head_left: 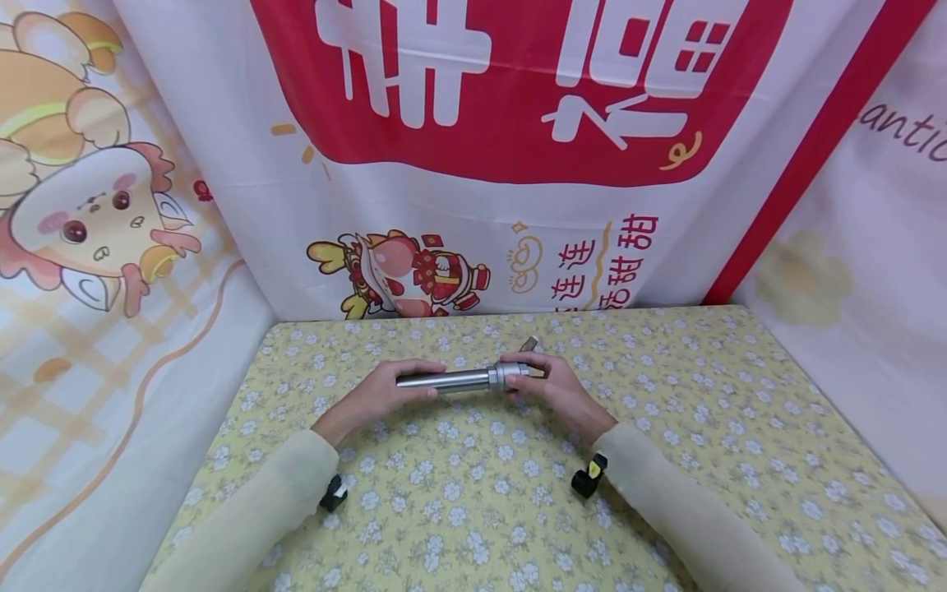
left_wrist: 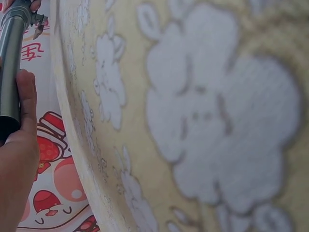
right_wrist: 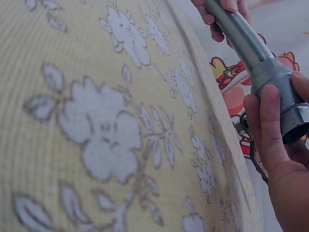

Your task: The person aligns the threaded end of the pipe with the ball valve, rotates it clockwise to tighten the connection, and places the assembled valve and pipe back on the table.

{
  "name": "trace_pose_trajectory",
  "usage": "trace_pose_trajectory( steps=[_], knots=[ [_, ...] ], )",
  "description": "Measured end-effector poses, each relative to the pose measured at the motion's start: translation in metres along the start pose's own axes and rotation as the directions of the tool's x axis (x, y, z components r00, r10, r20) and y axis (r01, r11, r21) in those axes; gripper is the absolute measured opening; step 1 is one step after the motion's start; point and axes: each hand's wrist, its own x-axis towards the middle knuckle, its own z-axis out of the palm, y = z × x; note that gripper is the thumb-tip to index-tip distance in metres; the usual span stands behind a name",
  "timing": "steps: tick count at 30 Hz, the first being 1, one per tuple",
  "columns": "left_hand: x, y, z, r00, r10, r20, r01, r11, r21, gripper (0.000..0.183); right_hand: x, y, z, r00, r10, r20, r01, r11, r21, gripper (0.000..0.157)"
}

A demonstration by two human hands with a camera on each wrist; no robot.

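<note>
A smooth silver metal pipe (head_left: 462, 381) lies nearly level across the middle of the head view, with a thicker valve (head_left: 506, 376) joined to its right end. My left hand (head_left: 388, 385) grips the pipe near its left end, thumb and fingers on opposite sides. The valve is in the grip of my right hand (head_left: 551, 385), the fingers wrapped about its body. A lever handle (head_left: 528, 344) sticks up past the right fingers. In the right wrist view, the valve's hexagonal open end (right_wrist: 295, 123) faces the camera. The left wrist view shows the pipe's dark open end (left_wrist: 8, 123).
A yellow cloth with white flowers (head_left: 473, 501) covers the table under both hands. Printed curtains hang at the back (head_left: 244, 181) and on both sides. Black straps with small devices (head_left: 589, 475) sit on both wrists, over light sleeves.
</note>
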Motion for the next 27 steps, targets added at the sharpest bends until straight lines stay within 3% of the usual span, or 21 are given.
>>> trace_pose_trajectory(
  steps=[18,27],
  knots=[
    [-0.0027,-0.001,0.0007,1.0,0.0,0.022,0.003,0.991,-0.133,0.044,-0.0007,-0.0005,0.0003,1.0,-0.005,0.003,0.005,1.0,0.005,0.05],
    [-0.0031,0.0007,0.0012,1.0,-0.005,0.017,0.007,0.991,-0.137,0.043,-0.0006,-0.0003,0.0002,1.0,-0.012,0.005,0.011,1.0,0.013,0.051]
  ],
)
